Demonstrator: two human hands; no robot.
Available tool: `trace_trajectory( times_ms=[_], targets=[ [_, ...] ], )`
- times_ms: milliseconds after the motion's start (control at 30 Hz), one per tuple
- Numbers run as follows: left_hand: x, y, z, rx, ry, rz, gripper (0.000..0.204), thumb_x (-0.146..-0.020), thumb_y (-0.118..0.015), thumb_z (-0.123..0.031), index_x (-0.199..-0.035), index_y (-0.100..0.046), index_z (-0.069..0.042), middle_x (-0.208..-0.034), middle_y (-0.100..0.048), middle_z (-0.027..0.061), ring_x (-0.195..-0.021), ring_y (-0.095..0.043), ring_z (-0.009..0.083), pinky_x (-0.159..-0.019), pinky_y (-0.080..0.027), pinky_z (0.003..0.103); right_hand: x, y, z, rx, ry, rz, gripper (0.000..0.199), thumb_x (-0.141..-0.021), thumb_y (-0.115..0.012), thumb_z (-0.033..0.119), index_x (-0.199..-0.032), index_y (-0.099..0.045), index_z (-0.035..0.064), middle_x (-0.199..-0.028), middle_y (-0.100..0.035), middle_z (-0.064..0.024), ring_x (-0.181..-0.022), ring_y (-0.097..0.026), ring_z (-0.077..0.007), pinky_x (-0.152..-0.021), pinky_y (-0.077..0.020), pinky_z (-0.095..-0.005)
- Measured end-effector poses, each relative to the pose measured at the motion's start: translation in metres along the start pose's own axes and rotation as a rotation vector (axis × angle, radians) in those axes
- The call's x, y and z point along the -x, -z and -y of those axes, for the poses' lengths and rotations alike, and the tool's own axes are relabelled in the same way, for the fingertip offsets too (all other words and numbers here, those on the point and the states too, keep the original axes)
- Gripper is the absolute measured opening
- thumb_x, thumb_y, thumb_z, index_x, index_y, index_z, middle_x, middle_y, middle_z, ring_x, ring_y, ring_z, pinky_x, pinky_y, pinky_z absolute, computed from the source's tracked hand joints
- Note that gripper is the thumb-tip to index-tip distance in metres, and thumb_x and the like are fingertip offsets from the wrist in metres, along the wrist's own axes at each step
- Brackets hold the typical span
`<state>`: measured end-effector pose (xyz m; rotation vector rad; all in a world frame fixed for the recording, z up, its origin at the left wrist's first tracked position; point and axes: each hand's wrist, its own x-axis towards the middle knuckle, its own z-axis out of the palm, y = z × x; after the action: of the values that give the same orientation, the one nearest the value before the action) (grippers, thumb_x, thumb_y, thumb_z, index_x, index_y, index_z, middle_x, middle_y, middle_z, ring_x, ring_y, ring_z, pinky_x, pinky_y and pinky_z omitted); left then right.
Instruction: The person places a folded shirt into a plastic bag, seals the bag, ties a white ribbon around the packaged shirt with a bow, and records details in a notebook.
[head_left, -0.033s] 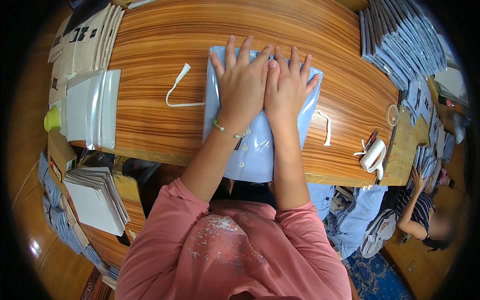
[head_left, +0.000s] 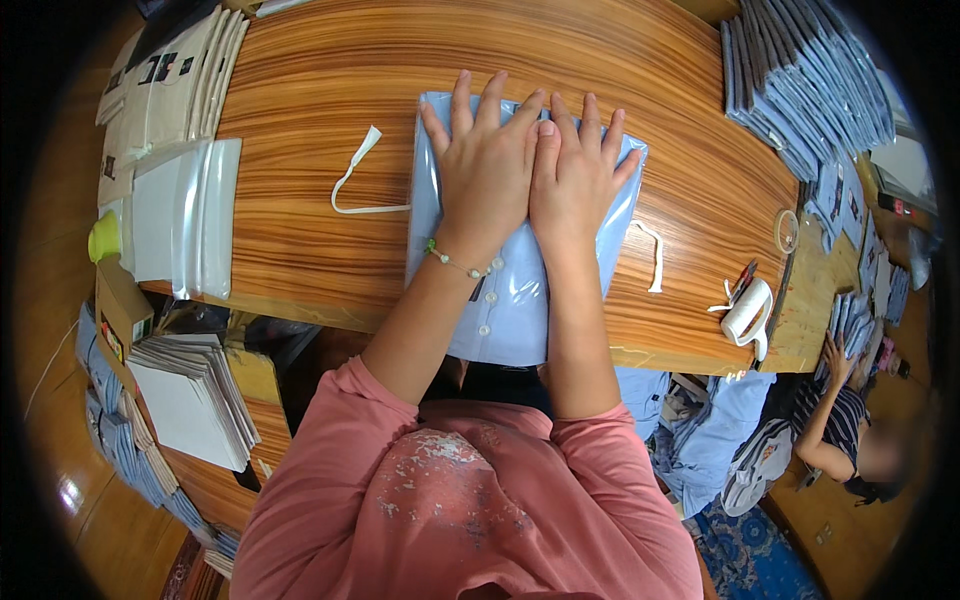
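Observation:
A folded light-blue button-up shirt [head_left: 505, 325] in a clear plastic bag lies in front of me, its near end reaching past the table's front edge. My left hand [head_left: 483, 165] rests flat on the upper part of the bag, fingers spread and pointing away from me. Beside it lies my right hand [head_left: 575, 180], also flat and spread, its thumb against the left hand. Both palms hide the shirt's collar area. One white strip [head_left: 342, 192] lies left of the bag, touching or running under its edge. Another white strip [head_left: 656, 262] is to the right.
Left on the wooden table [head_left: 310, 90] are clear plastic sleeves [head_left: 185, 220] and cream packed garments [head_left: 180, 90]. White boards [head_left: 190, 400] are stacked below. At right stand bagged blue shirts [head_left: 790, 90], a clear ring [head_left: 785, 231] and a white tape dispenser [head_left: 745, 318]. A person [head_left: 825, 425] handles garments beyond.

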<state>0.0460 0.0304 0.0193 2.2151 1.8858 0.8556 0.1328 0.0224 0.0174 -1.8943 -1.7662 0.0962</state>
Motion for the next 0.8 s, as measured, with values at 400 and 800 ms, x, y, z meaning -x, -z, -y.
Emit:
trace_trajectory(
  times_ms=[400,800],
  targets=[
    [0.0017,-0.0039,0.0007,-0.017,0.018,0.028,0.032,-0.091,-0.048,-0.024,-0.122,-0.059,-0.024,-0.134,-0.046,0.0079,-0.131,-0.029,0.0338,-0.102,-0.010,0.065,0.0016,-0.0007,-0.0017,-0.038,-0.006,0.024,0.039,-0.093,-0.041,0.029,-0.123,-0.057,0.0098,-0.135,-0.042,-0.0212,-0.131,-0.025,-0.0442,-0.103,-0.0062,-0.0652],
    [0.0000,-0.0074,0.0023,0.013,0.021,0.034,0.032,-0.092,-0.047,-0.024,-0.121,-0.059,-0.023,-0.133,-0.047,0.0060,-0.130,-0.029,0.0332,-0.102,-0.008,0.065,0.0004,-0.0048,-0.0040,-0.058,-0.033,0.048,0.040,-0.092,-0.041,0.029,-0.123,-0.056,0.0087,-0.135,-0.041,-0.0201,-0.129,-0.027,-0.0436,-0.101,-0.0092,-0.0666]
  ],
)
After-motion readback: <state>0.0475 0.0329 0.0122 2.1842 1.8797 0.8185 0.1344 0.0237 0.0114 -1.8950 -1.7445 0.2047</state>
